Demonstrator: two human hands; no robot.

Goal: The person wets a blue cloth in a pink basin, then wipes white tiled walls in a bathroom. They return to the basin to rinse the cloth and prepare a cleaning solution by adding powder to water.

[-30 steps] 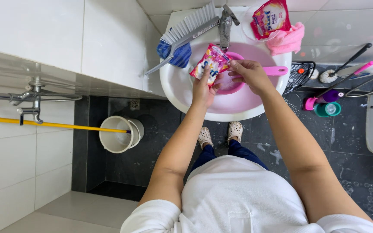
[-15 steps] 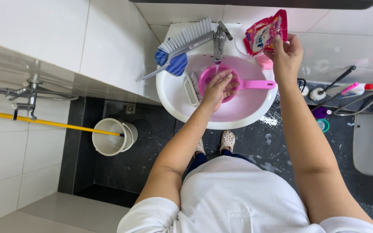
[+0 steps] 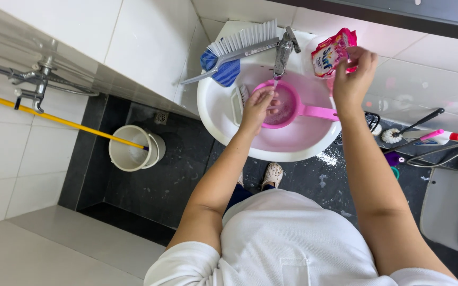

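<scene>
- A small tiled bathroom: white wall tiles, a dark wet floor (image 3: 181, 175), and a white round basin (image 3: 223, 124) set against the wall.
- Nearest, down on the floor, a white bucket (image 3: 131, 148) has a yellow pole (image 3: 54, 117) resting on it, well apart from the basin.
- In the basin lies a pink scoop (image 3: 292, 108) with its handle pointing right; the left hand (image 3: 258, 103) is down at its rim under the tap's thin stream, fingers curled, though I cannot tell whether they actually grip the scoop.
- The right hand (image 3: 353, 74) is raised at the basin's back edge, its grip closed on a pink powder sachet (image 3: 331, 50).
- Furthest, a blue and white brush (image 3: 234, 50) lies across the rim beside the tap (image 3: 283, 53).
- To my eye, keeping the scoop steady under the stream and the sachet well clear of the water would serve best.
</scene>
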